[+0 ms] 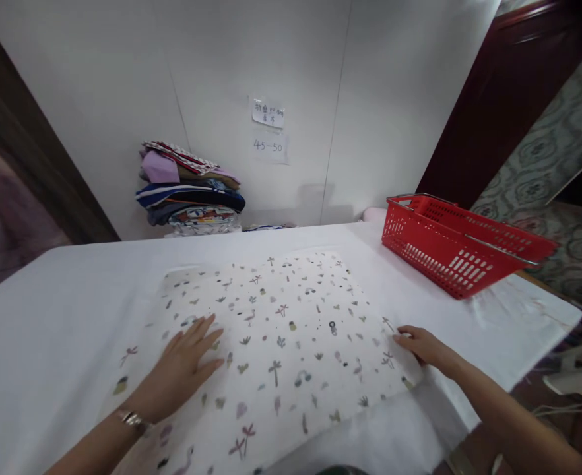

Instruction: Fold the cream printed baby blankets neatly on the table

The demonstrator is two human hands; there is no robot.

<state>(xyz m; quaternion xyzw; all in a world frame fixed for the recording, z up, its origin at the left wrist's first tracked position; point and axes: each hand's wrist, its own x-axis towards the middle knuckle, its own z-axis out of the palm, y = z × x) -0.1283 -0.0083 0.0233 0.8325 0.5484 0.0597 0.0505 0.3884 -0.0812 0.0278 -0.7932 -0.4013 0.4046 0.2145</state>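
Observation:
A white cloth printed with small palm trees, flamingos and other figures (291, 316) lies spread flat on the white table (58, 316). My left hand (185, 366) rests flat on the cloth's left part, fingers stretched out and apart, with a watch on the wrist. At the cloth's right edge, my right hand (420, 344) has its fingers curled on the fabric; whether it pinches the edge is hard to tell.
A red plastic basket (459, 241) with metal handles stands at the table's far right. A stack of folded clothes (189, 191) sits against the white wall at the back. Two paper notes (269, 128) hang on the wall. A dark door is at the right.

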